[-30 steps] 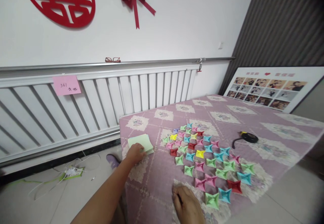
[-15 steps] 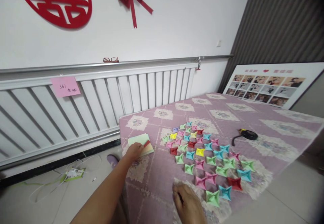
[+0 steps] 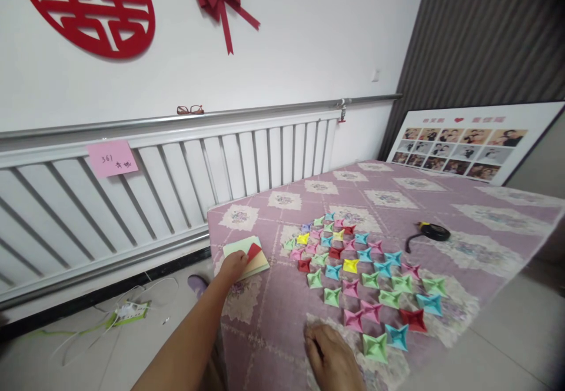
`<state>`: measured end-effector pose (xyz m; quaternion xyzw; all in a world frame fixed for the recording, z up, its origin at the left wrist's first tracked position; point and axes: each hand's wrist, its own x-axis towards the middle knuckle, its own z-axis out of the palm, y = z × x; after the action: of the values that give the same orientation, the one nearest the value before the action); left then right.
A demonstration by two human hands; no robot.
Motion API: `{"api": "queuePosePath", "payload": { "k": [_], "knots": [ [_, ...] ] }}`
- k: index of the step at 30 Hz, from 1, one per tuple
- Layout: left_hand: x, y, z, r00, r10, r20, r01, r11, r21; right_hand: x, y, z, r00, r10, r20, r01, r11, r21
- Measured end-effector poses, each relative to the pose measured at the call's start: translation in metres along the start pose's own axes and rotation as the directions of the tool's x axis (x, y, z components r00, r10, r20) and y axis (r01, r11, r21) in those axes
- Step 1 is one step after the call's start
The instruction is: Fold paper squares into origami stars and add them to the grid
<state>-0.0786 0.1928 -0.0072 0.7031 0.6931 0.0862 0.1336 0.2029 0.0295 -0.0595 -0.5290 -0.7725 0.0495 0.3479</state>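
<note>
My left hand (image 3: 233,267) is over a small stack of pale green and cream paper sheets (image 3: 259,268) at the table's left edge. Its closed fingers grip a red piece of paper (image 3: 253,251), whose pointed end sticks out beyond them. Low in the view, my right hand (image 3: 332,355) rests curled on the tablecloth, with nothing visible in its fingers. To its right and beyond it stand several rows of folded paper stars in many colours, among them a green paper star (image 3: 375,347) and a yellow paper star (image 3: 351,265).
A black tape measure (image 3: 435,232) lies on the patterned purple tablecloth (image 3: 282,314) at the right. Behind the table's left side runs a white radiator (image 3: 229,164). A photo board (image 3: 463,138) leans at the far end. On the floor at left is a power strip (image 3: 130,312).
The red paper shows more above my left hand, its point now tilted up. My right hand stays curled in place. The whole view has shifted slightly.
</note>
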Motion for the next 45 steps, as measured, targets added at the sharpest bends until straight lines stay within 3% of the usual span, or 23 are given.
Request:
{"api": "queuePosePath", "payload": {
  "k": [14, 32, 45],
  "knots": [
    [-0.013, 0.007, 0.005, 0.993, 0.111, -0.051, -0.110, 0.994, 0.022, 0.003, -0.004, -0.003, 1.000, 0.007, -0.015, -0.007, 1.000, -0.018],
    [-0.020, 0.028, 0.000, 0.997, 0.079, -0.006, -0.076, 0.975, 0.207, 0.002, -0.005, -0.003, 1.000, 0.008, -0.007, -0.008, 1.000, -0.010],
    [-0.018, 0.019, 0.000, 0.994, 0.109, -0.028, -0.102, 0.977, 0.189, 0.004, -0.008, -0.006, 1.000, 0.012, -0.012, -0.013, 1.000, -0.013]
  ]
}}
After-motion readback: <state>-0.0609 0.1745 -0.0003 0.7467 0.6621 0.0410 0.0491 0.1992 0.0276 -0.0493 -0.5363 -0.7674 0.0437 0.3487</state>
